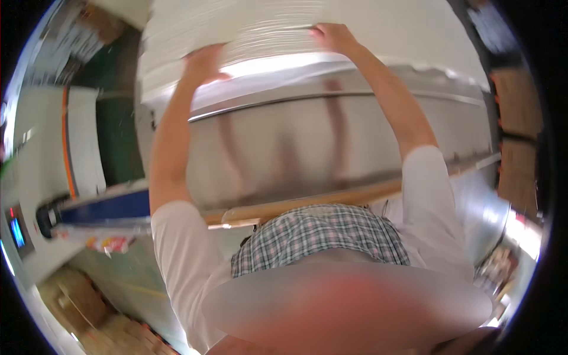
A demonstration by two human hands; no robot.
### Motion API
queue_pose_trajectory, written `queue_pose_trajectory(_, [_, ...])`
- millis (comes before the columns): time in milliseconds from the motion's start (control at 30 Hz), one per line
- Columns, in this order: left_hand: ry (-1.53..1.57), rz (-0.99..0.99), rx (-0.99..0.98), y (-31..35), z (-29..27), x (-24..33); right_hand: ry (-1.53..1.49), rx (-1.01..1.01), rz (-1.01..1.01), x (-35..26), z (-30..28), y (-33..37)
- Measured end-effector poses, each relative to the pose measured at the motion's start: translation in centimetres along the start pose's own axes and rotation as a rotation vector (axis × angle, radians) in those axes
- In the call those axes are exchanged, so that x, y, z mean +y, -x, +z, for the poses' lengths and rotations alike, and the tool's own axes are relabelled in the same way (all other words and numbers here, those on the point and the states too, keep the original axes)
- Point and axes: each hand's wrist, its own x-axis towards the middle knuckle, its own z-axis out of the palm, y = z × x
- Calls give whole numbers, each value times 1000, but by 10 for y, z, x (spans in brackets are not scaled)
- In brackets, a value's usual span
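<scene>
A wide, white, wrinkled sheet lies across the far part of a shiny metal table. My left hand rests on the sheet near its front edge, the thumb stretched away from the fingers, whose tips are partly hidden. Farther right and a little deeper, my right hand has its fingers bent in and closed on a fold of the sheet. Creases run through the white material between both hands. Both arms reach forward over the table, and their reflections show in the metal.
A wooden strip edges the table close to my body. At left are a blue panel and a white machine with an orange stripe. Cardboard boxes stand at right; more cartons sit at lower left.
</scene>
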Motion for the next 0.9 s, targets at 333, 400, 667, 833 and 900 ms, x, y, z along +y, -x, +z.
queue_pose_trajectory(333, [-127,-489,-464,-32,0,8,240,-143,115,154,-51,70])
queue_pose_trajectory(400, [-199,-585,-477,-29,9,-3,159,-231,67,183,-69,80])
queue_pose_trajectory(667, [-304,-686,-536,-36,16,10,433,-493,322,414,-150,162])
queue_pose_trajectory(833, [-304,-569,-446,-23,34,-25,756,-582,434,519,-159,183])
queue_pose_trajectory(900, [-272,-575,-413,-13,38,-44,682,-537,481,554,-157,197])
